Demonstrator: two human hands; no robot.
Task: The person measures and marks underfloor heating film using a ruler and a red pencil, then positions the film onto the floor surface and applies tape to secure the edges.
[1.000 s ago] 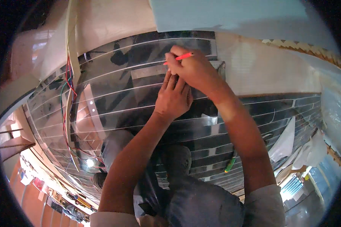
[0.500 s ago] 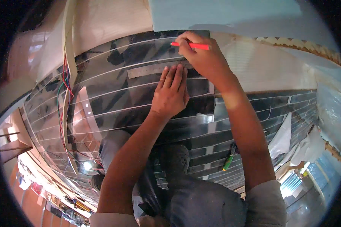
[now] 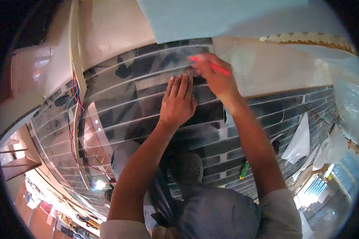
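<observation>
coloured wires (image 3: 76,104) left | green marker (image 3: 244,170) lower right | white sheet (image 3: 300,140)

The scene is lit dimly and warmly. Glare is seen on the glossy striped panel (image 3: 119,107), where a small lamp is mirrored near its lower left edge. The right hand (image 3: 213,73) and the red marker (image 3: 211,65) are smeared by motion blur. Straight lines are bent toward the rim, and the corners are blacked out.

Glossy dark striped floor film (image 3: 107,103), pale wall (image 3: 115,32), perhaps wooden steps (image 3: 16,159)
</observation>
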